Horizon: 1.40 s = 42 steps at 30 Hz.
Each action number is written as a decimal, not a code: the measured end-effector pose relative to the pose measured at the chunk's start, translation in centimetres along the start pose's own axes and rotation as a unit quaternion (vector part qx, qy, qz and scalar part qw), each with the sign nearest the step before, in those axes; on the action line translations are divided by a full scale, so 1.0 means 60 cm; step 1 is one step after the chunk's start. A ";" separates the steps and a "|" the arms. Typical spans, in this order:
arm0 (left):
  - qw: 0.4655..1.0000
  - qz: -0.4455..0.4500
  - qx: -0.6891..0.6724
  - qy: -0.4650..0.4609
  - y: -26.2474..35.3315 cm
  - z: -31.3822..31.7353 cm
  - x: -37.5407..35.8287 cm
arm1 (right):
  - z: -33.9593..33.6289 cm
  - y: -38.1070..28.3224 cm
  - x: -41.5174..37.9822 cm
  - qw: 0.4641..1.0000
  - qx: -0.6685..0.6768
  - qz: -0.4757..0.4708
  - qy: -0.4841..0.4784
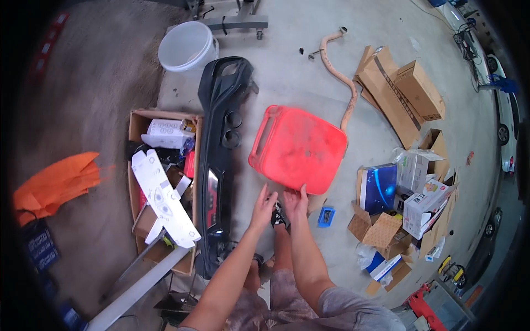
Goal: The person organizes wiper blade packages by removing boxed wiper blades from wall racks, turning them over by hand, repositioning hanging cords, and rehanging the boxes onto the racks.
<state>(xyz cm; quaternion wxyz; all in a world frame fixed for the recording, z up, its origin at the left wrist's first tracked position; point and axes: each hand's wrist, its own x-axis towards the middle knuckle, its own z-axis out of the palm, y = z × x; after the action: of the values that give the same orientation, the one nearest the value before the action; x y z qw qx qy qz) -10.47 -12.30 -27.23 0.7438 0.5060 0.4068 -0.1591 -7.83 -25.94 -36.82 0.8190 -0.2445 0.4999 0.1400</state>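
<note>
A red, dusty plastic case (pixel 303 146) with rounded corners and a long handle slot along its left side is in front of me. At its near edge, my right hand (pixel 296 204) is closed, with the thumb tip on the rim; the other fingers are partly hidden. My left hand (pixel 263 208) is just below the case's near left corner, fingers apart and holding nothing that I can see. Left of the case lies a black car bumper (pixel 212 160) with two round exhaust openings. A small blue tray (pixel 326 217) rests on the floor right of my hands.
A carton (pixel 134 204) of mixed parts, with a white panel (pixel 165 201) on top, stands left of the bumper. Behind it is a white bucket (pixel 187 47). A bent pipe (pixel 337 69), flattened cardboard (pixel 389 94) and several boxes (pixel 378 187) occupy the right side.
</note>
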 end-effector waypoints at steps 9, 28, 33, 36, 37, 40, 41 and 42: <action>0.989 -0.084 0.120 0.009 -0.192 -0.209 -0.263 | -0.146 0.065 -0.076 0.995 -0.095 0.014 -0.022; 0.937 -0.274 0.060 0.209 -0.263 -0.500 -0.594 | -0.131 0.057 -0.088 0.992 -0.122 -0.011 0.008; 0.967 -0.171 0.144 0.125 -0.140 -0.403 -0.552 | -0.109 -0.015 -0.107 0.995 -0.098 -0.021 0.023; 0.969 -0.151 0.170 0.099 -0.097 -0.357 -0.530 | -0.061 -0.069 -0.123 0.998 -0.065 -0.026 0.007; 0.967 -0.145 0.188 0.089 -0.089 -0.346 -0.528 | -0.046 -0.079 -0.115 0.999 -0.047 -0.021 -0.003; 0.963 -0.146 0.216 0.072 -0.087 -0.331 -0.537 | 0.019 -0.082 -0.107 0.998 -0.017 -0.055 0.013; 0.959 -0.159 0.220 0.079 -0.091 -0.328 -0.541 | 0.021 -0.065 -0.087 0.998 -0.003 -0.056 0.009; 0.956 -0.170 0.222 0.086 -0.101 -0.333 -0.542 | 0.038 -0.058 -0.098 0.998 0.008 -0.054 0.014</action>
<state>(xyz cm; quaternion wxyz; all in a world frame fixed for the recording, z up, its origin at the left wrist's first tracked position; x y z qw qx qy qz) -43.41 -3.03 -9.21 0.5369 0.5932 0.5040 -0.3254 -7.18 -27.56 -29.84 0.8200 -0.2666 0.4986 0.0887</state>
